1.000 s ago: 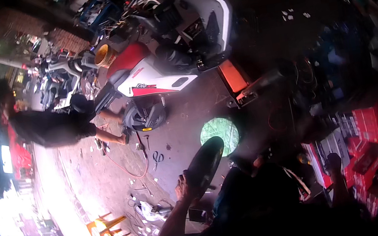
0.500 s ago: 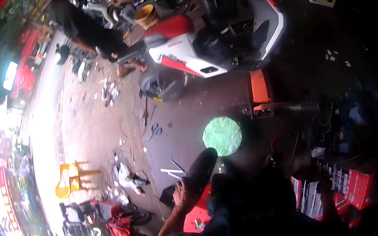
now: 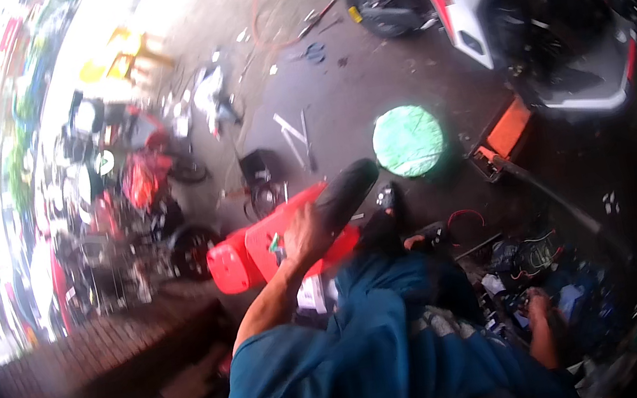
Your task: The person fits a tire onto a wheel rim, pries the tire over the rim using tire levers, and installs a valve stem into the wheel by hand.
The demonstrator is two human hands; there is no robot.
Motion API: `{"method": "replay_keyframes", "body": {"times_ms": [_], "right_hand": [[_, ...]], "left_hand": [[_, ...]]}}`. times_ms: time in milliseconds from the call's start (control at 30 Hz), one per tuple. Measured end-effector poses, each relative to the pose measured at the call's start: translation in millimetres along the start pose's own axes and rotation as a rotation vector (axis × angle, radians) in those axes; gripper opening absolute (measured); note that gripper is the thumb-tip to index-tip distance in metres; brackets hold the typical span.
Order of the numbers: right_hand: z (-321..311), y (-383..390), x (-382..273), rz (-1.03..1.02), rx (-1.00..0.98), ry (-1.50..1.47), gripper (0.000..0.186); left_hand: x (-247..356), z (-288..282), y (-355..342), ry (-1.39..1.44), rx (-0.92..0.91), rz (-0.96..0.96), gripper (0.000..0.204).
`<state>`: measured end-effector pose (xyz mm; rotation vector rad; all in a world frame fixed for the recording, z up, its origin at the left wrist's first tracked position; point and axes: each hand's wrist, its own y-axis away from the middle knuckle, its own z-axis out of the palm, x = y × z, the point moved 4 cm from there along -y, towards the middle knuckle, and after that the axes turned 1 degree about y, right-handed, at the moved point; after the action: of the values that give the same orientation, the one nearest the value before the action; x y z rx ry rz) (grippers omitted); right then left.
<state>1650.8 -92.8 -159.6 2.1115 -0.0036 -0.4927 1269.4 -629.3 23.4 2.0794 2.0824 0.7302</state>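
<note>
My left hand grips the near end of a long black rounded part; its exact kind does not show. The part slants up and away over a red plastic stool, which has small green and white bits on top. My right hand is low on the right, over a dark heap of tools and wires. It is small and dim here, and its fingers cannot be made out. Just beyond the black part is a round seat with a light green cover.
A white and red scooter stands at the far right, near an orange floor jack with a long handle. Left lie white strips, a black box and parked motorbikes. A yellow chair is farther off.
My view has swung left and down, so the scooter now sits farther right and the red stool shows more fully. My left hand still holds the black part. My right arm has come into clearer view.
</note>
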Motion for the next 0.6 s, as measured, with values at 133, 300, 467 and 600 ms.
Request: {"method": "replay_keyframes", "body": {"times_ms": [133, 300, 467, 600], "right_hand": [[47, -29, -47, -0.227, -0.126, 0.118, 0.018], [136, 37, -220, -0.493, -0.233, 0.036, 0.017], [174, 61, -310, -0.499, -0.365, 0.089, 0.02], [219, 64, -333, -0.393, -0.408, 0.199, 0.021]], "left_hand": [[-10, 10, 2, 0.038, 0.063, 0.035, 0.07], [-12, -25, 43, 0.094, 0.247, -0.161, 0.087], [-7, -78, 100, 0.212, 0.301, -0.452, 0.085], [-15, -71, 167, 0.233, 0.507, -0.55, 0.088]]}}
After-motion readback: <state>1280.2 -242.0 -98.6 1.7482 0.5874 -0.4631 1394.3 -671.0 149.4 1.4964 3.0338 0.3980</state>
